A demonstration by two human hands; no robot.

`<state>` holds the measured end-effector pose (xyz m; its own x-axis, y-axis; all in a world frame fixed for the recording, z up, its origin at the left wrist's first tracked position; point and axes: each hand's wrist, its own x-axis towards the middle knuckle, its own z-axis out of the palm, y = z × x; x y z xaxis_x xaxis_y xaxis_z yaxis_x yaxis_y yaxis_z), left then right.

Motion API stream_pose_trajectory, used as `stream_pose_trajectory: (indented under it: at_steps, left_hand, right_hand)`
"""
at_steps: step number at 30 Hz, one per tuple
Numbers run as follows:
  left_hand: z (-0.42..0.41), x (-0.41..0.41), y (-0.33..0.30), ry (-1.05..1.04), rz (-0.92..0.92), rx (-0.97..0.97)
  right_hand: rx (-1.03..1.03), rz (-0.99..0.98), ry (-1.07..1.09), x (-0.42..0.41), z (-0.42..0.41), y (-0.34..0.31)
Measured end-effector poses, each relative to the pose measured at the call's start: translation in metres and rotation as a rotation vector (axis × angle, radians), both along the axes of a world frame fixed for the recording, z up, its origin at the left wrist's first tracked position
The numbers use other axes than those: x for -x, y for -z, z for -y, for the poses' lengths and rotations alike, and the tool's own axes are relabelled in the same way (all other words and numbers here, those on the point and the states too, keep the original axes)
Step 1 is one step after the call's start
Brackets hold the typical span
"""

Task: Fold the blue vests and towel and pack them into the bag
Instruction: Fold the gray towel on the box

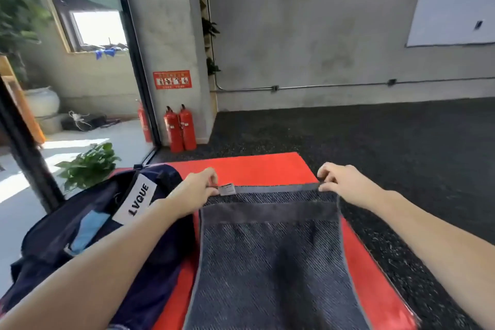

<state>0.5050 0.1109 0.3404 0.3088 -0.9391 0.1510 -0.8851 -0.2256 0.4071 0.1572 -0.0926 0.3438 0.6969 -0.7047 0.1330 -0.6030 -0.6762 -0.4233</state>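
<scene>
Head view — both hands, left [198, 185] and right [340, 182], pinch the grey towel's [270, 257] far corners, the navy bag [88, 225] just left of it.

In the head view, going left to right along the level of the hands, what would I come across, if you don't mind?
Potted plant → dark blue bag → left hand → towel's label → right hand, both hands pinching the towel by its far corners.

Bag [88, 225] close left of towel [270, 249]; bare mat [257, 169] beyond.

Grey towel [270, 257] beside open bag [80, 236]
</scene>
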Motion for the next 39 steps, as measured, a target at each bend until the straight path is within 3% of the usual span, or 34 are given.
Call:
stream_pose_trajectory:
  at_steps: [4,14,19,27,32,39]
  left_hand:
    - [0.008,-0.011,0.046,0.028,0.084,-0.053]
    - [-0.099,0.034,0.113,0.07,0.134,0.172]
    - [-0.13,0.046,0.155,0.067,0.159,0.249]
    - [-0.138,0.059,0.162,0.136,0.169,0.358]
    - [-0.149,0.056,0.18,0.204,0.165,0.122]
    - [-0.151,0.063,0.167,0.107,0.128,-0.054]
  right_hand:
    - [0.062,-0.104,-0.023,-0.003,0.008,0.051]
    - [0.153,0.173,-0.072,0.06,-0.079,0.121]
    - [0.153,0.195,-0.067,0.074,-0.112,0.154]
    - [0.113,0.238,-0.023,0.078,-0.121,0.158]
    - [0.029,-0.036,-0.161,0.087,-0.12,0.171]
    - [-0.014,-0.085,-0.19,0.09,-0.117,0.173]
